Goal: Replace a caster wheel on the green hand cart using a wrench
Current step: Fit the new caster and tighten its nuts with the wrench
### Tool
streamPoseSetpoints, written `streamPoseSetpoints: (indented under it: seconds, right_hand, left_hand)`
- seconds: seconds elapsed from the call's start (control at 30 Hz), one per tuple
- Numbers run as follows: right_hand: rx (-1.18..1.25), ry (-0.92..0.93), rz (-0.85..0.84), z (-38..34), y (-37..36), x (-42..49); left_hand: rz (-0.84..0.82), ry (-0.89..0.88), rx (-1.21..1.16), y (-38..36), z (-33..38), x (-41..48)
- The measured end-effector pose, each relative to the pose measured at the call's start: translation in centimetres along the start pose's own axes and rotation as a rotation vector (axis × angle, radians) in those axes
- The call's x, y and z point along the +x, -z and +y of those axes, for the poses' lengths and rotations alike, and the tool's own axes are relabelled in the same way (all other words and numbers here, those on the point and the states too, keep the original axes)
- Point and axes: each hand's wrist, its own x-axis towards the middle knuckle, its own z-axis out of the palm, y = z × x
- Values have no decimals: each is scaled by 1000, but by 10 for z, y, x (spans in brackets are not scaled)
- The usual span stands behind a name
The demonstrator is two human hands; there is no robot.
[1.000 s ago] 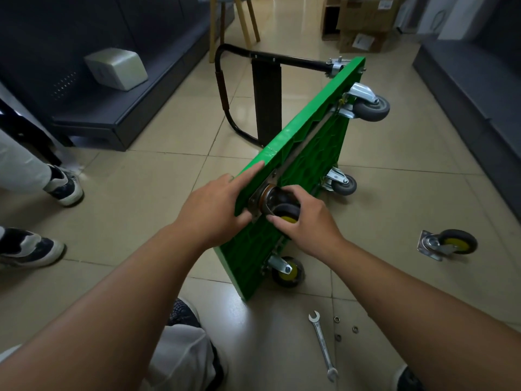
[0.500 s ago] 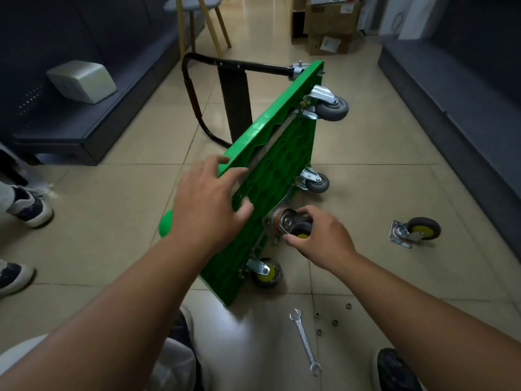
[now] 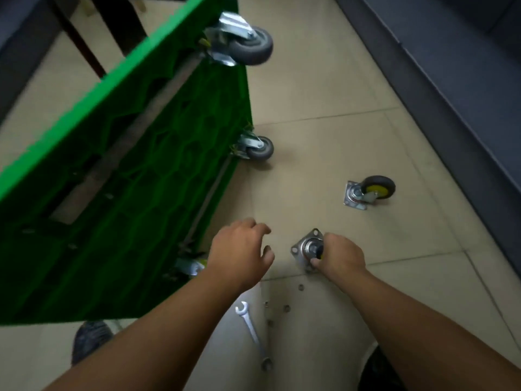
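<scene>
We are pulling the square-plated steel caster wheel [image 3: 307, 248] off the green plastic hand cart [image 3: 127, 193] — right hand [image 3: 339, 256] gripping it above the tiles [image 3: 324, 142], left hand [image 3: 239, 249] loosely open, empty. Unsteadied, the cart could be toppling.

Floor [image 3: 324, 88]: large beige glazed tiles, thin dark grout lines [image 3: 324, 117] running skewed across the view. Low dark grey-blue ledge [image 3: 451, 80] runs along the floor edge from 1 to 4 o'clock, with a flat top and a vertical face down to the tiles. Second dark ledge [image 3: 17, 52] at 10–11 o'clock, mostly cut off by the frame. Light is soft and dims toward the edges. Washed-out glare patch [image 3: 304, 348] on the tiles at 6 o'clock.
</scene>
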Motion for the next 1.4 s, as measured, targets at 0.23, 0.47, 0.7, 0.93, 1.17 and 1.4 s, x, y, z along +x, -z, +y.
streamPoseSetpoints:
  seconds: [0.23,0.47,0.7,0.93,1.17,1.4]
  right_hand:
    - [-4,-99,-6,61,-25,64]
    - [-11,-112,-9,85,-31,100]
    - [-84,-77,-20,85,-20,116]
    - [15,116,271,137,38,200]
    - [117,13,205,147,16,213]
    - [368,-69,216,135,10,202]
  left_hand:
    - [-156,-39,-29,-76,53,67]
    - [-263,-39,-51,-117,79,86]
    - [-317,-3,-45,-132,70,86]
    - [-339,47,-37,-130,45,77]
    - [-312,82,-3,-130,27,68]
    - [-271,76,-12,-122,24,58]
